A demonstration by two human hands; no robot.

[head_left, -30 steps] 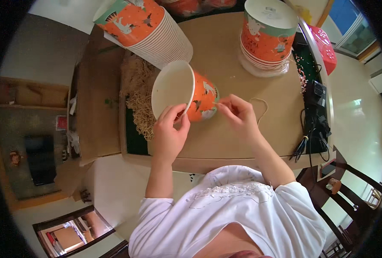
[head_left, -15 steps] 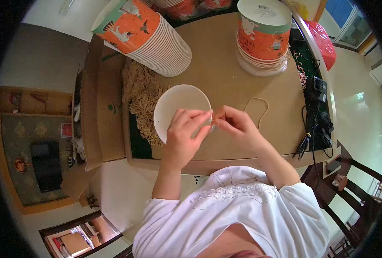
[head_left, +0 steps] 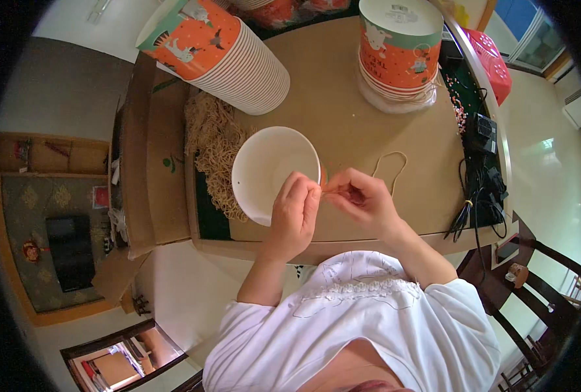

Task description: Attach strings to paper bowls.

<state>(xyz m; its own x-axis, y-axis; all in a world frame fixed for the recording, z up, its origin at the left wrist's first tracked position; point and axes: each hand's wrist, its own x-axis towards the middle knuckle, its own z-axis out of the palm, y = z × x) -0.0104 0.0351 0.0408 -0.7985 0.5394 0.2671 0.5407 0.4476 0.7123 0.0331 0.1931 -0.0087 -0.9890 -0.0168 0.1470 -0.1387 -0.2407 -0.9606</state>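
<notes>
A white-lined paper bucket (head_left: 264, 157) stands open-topped on the brown board, a small hole showing in its left wall. My left hand (head_left: 296, 209) is closed at its right rim, fingers curled and thumb pressed against them. Just outside that rim, my right hand (head_left: 362, 199) pinches a thin cord whose tip is mostly hidden by the fingers. The two hands' fingertips almost meet. Behind my right hand a loop of beige cord (head_left: 405, 159) lies on the board. A tangled heap of beige cords (head_left: 215, 150) lies left of the bucket.
A leaning stack of paper buckets (head_left: 238, 68) stands at the far left, beside an open cardboard box (head_left: 166, 157). More stacked orange and green buckets (head_left: 401, 65) stand upside down at the far right. Black cables (head_left: 477, 196) and an adapter lie along the right edge.
My left hand has moved slightly right, its fingers curling from outstretched into a tight pinch at the rim. My right hand has shifted slightly down. The bucket has barely moved.
</notes>
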